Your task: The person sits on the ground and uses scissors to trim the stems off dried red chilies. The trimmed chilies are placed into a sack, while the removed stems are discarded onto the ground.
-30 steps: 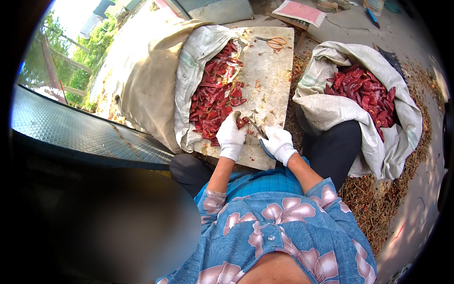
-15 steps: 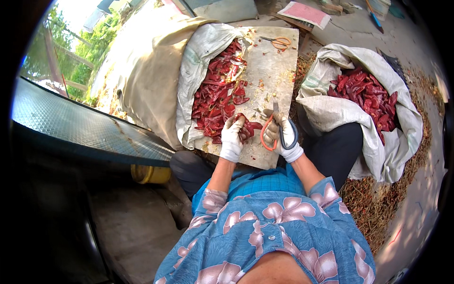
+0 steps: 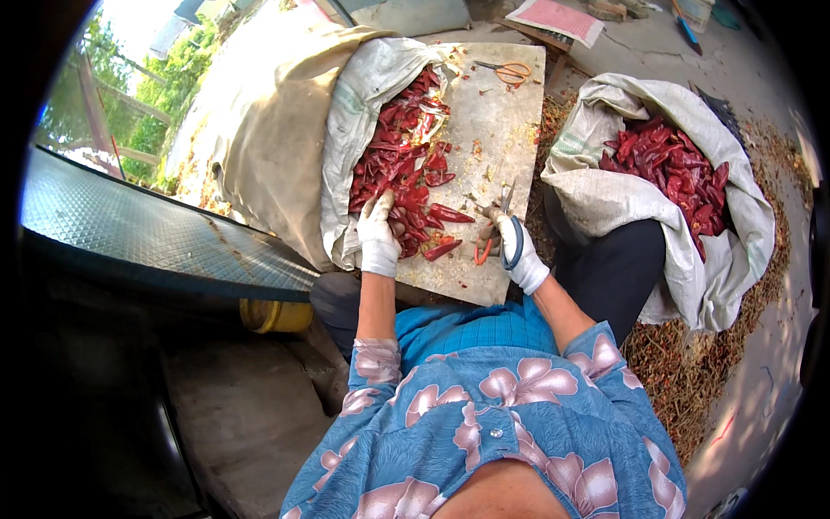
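Observation:
My left hand [image 3: 377, 235], in a white glove, rests at the near left edge of a pile of dried red chili peppers [image 3: 393, 164]. Its fingers stretch apart onto the peppers, their tips partly hidden among them. A few loose peppers [image 3: 450, 214] lie on the board between my hands. In my gloved right hand [image 3: 521, 258] is a pair of scissors [image 3: 507, 198], one handle loop orange and the other dark blue. The blades point away from me over the board's right edge, slightly parted.
The pile spills from a white sack [image 3: 363, 95] onto a pale board [image 3: 488, 112]. A second pair of scissors [image 3: 512, 73] lies at its far end. Right of my knee stands an open sack [image 3: 588, 195] of red peppers. A yellow bucket [image 3: 277, 316] is at lower left.
My left hand has moved left to the pile, and the peppers it held now lie on the board. My right hand has turned the scissors slightly, blades now angled to the right.

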Demonstrator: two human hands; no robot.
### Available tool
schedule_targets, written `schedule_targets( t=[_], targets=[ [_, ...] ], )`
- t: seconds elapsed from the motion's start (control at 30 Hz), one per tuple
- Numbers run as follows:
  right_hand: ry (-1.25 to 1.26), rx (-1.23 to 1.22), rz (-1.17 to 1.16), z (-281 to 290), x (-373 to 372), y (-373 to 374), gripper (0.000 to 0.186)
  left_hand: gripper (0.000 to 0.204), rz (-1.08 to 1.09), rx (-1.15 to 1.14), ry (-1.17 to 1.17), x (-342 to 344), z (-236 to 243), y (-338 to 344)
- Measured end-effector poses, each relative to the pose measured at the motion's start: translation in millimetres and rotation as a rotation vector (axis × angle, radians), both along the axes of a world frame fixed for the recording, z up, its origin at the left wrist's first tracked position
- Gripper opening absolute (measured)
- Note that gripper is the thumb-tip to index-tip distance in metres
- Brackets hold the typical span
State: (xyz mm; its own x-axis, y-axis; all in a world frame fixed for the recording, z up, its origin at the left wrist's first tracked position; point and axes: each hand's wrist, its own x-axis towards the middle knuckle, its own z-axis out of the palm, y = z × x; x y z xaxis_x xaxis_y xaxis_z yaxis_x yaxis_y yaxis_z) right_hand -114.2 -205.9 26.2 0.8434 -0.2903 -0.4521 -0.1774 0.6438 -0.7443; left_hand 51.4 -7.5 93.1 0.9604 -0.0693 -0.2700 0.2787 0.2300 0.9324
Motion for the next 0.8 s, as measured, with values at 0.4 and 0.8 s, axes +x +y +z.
schedule_targets(
  t=[0.4,0.8],
  targets=[
    [-0.205,-0.056,-0.176,-46.1,-5.7,2.5,0.031,0.056,-0.804,-0.120,-0.386,-97.8,121.4,-243.1],
    [-0.114,-0.791,-0.087,-40.6,7.5,0.3,0.030,0.054,-0.748,1.563,-0.559,-23.0,-50.2,-62.9]
  ],
)
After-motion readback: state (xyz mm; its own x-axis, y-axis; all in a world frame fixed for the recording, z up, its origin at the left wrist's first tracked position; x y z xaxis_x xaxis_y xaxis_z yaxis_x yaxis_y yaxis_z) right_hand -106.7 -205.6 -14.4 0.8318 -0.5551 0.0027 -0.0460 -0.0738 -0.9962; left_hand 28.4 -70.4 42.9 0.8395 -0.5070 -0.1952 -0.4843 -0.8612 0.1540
